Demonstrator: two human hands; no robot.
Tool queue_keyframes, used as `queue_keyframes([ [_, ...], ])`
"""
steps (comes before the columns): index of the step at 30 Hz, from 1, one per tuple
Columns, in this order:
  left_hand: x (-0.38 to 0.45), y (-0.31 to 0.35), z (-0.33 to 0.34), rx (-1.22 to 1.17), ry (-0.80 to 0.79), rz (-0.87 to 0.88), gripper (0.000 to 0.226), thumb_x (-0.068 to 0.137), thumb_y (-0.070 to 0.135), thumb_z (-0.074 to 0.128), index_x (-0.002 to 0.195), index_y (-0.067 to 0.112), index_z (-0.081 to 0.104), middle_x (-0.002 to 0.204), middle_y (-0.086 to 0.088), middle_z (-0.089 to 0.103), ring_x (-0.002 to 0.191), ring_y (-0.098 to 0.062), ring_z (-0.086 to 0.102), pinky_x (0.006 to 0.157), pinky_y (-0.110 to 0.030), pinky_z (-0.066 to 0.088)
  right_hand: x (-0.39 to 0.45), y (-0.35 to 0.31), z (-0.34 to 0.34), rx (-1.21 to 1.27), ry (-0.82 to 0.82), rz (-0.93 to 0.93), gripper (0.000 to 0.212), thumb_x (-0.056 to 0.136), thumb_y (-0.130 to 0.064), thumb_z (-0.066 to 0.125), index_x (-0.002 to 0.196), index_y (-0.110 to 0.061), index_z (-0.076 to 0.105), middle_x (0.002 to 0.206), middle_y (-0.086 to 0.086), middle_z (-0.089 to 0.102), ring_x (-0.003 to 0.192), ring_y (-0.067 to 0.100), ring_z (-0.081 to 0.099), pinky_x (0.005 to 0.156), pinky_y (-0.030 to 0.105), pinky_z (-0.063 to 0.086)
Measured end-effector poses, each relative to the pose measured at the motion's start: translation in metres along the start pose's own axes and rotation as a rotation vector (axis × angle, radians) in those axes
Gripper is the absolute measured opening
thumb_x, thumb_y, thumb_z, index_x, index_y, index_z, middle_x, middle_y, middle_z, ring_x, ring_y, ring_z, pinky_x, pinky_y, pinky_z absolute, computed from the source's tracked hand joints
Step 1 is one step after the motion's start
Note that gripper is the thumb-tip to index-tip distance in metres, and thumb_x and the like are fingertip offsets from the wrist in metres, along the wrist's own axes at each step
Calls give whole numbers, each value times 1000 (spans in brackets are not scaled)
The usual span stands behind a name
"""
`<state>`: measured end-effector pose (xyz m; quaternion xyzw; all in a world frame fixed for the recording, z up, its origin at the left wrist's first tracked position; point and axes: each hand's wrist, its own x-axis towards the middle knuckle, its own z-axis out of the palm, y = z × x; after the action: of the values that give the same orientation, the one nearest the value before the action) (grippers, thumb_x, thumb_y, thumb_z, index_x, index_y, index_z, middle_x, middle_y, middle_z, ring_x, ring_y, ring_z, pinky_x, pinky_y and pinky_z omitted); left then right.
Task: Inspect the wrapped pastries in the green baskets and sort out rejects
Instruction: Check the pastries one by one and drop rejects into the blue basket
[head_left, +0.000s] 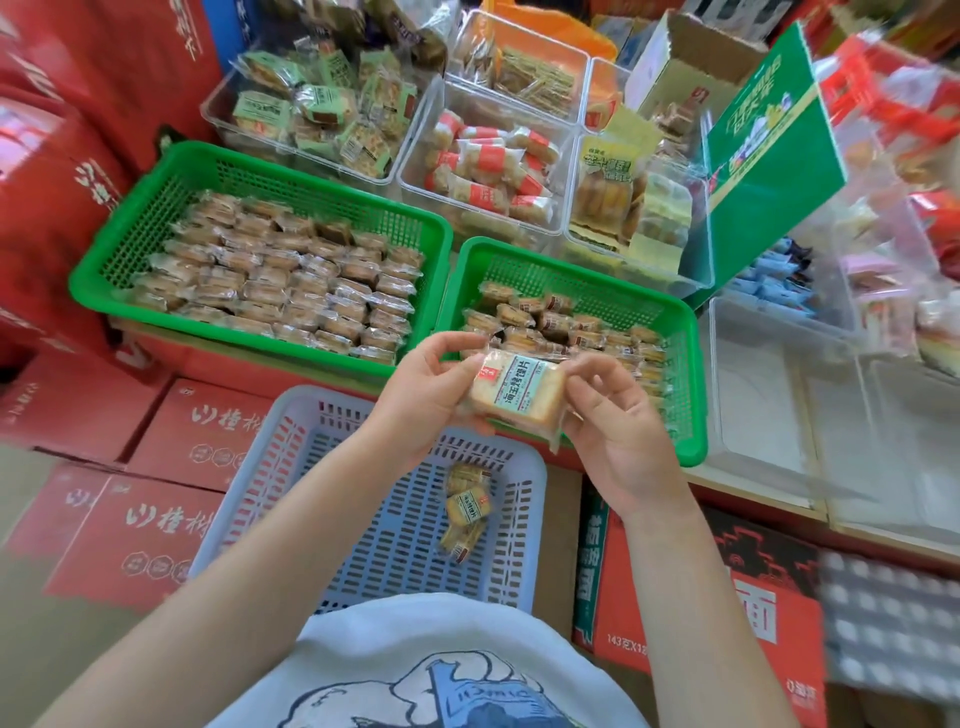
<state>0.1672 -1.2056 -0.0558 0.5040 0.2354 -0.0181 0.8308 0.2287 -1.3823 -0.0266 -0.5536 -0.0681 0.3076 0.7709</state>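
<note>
Both grips, left hand (431, 395) and right hand (618, 431), pinch wrapped pastry (514, 389) edges above basket rims.

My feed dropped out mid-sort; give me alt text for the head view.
Both hands, left hand and right hand, hold one clear-wrapped rectangular pastry above the pale blue plastic basket holding three wrapped pastries, with two green plastic baskets of pastries behind.

At the centre of the frame, the left hand (423, 395) and right hand (618, 441) hold one wrapped pastry (514, 392) between them by its ends. Behind sit two green baskets: the left basket (156, 208) packed full, the right basket (685, 374) partly filled. Below the hands, a pale blue basket (291, 467) holds perhaps three small packets (467, 512).
</note>
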Motion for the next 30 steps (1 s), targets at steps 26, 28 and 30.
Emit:
queue_keyframes([
  [26, 49, -12, -26, -276, 4, -53, 20, 95, 9, 59, 108, 1, 71, 106, -13, 75, 95, -21, 71, 76, -27, 61, 51, 30, 6, 59, 347, 127, 21, 101, -33, 48, 108, -14, 54, 106, 9, 74, 98, 23, 71, 76, 32, 61],
  [28, 58, -16, -28, -334, 77, -98, 18, 96, 8, 59, 107, 0, 70, 107, -15, 75, 96, -22, 72, 75, -25, 61, 57, 31, 4, -104, 302, 57, 38, 89, -46, 57, 109, -14, 54, 107, 9, 74, 102, 24, 70, 80, 34, 60],
  [30, 67, -17, -29, -373, 134, -131, 17, 96, 7, 59, 107, 0, 70, 109, -16, 75, 98, -22, 71, 74, -24, 61, 62, 33, 2, -232, 263, 19, 50, 77, -50, 65, 108, -12, 53, 112, 12, 71, 104, 26, 70, 79, 33, 59],
])
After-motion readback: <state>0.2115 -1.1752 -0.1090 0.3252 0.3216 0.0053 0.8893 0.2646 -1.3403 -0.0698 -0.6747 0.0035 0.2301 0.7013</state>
